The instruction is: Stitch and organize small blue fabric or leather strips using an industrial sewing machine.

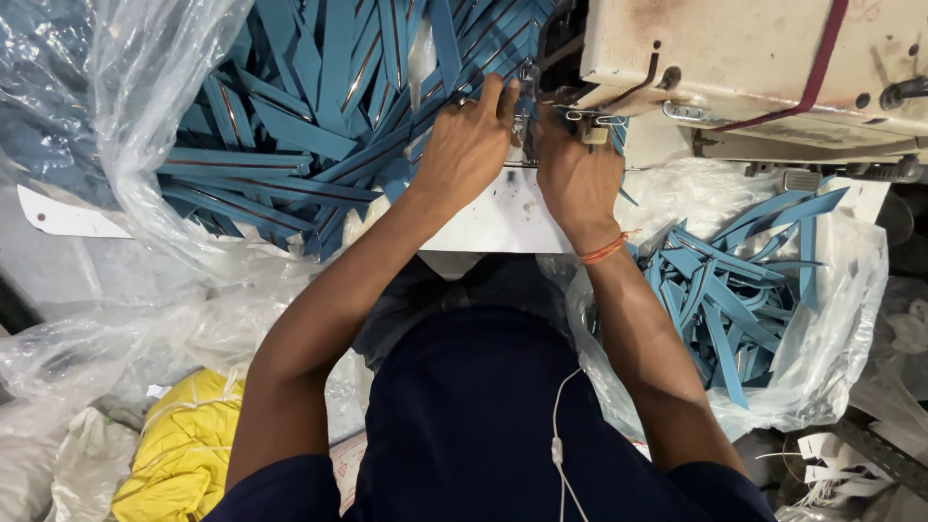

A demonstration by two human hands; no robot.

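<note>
A yellow bag (184,449) lies low left, white paper tags (833,462) low right.

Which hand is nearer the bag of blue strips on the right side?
Right. The right hand sits at the sewing machine, just left of that bag; the left hand is farther left.

Narrow teal-blue fabric strip (522,106) under your fingertips at twelve o'clock, lying flat on the white machine bed, partly hidden beneath the sewing head, pinched from both sides.
</note>
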